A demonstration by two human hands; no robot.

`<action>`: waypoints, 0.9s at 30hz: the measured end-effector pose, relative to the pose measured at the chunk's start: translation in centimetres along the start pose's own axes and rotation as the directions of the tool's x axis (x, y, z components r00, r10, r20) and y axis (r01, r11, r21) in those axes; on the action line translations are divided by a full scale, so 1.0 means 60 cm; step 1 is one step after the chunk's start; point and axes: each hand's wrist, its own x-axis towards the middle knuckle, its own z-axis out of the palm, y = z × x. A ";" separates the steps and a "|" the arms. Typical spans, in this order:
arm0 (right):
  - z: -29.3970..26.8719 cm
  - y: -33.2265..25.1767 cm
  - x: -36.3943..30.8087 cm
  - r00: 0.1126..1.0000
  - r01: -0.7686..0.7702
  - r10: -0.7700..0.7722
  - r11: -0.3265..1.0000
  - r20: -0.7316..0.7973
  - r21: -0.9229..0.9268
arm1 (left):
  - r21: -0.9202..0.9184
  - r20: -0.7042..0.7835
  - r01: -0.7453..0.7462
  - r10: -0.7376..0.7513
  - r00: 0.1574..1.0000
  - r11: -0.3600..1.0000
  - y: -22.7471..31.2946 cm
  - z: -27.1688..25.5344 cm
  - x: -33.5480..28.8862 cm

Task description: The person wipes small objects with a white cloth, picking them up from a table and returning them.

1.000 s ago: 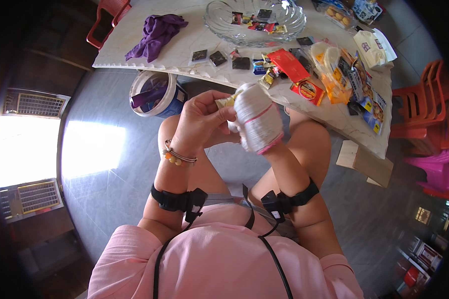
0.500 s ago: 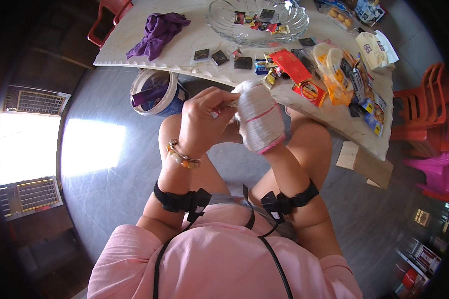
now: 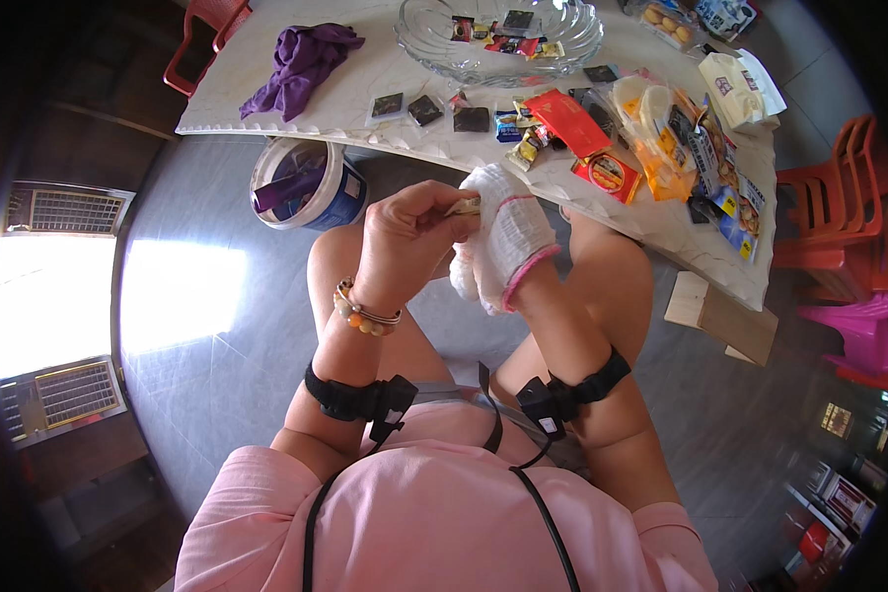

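Observation:
Above my lap, just short of the table edge, both of my hands meet. My bare left hand [image 3: 403, 242], with a beaded bracelet on its wrist, is closed in a pinch. Between its fingertips shows a small pale, crinkled piece [image 3: 463, 207] like a wrapper; its kind is too small to make out. My right hand [image 3: 503, 237] wears a white knit glove with pink trim. Its fingers are curled against that piece, and what lies inside them is hidden. Nearest on the table are small wrapped sweets [image 3: 526, 148] and a red packet [image 3: 568, 122].
A glass bowl [image 3: 434, 61] holds several sweets. Flat black packets [image 3: 472, 119] lie along the table [image 3: 365, 69], with a purple cloth [image 3: 301, 71] left and snack bags [image 3: 651, 138] right. Below stand a bucket [image 3: 343, 194] and a wooden stool [image 3: 725, 321]. Red chairs [image 3: 839, 197] are at the right.
My gloved right hand has turned, so its thumb side now shows lower down. My left hand has shifted slightly down, still pinching the small piece. The view has shifted slightly.

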 end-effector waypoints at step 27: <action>-0.005 -0.023 -0.012 0.987 -0.061 0.123 0.881 0.102 -0.470 | -0.425 0.192 0.287 -0.224 0.955 0.859 -0.016 -0.038 0.013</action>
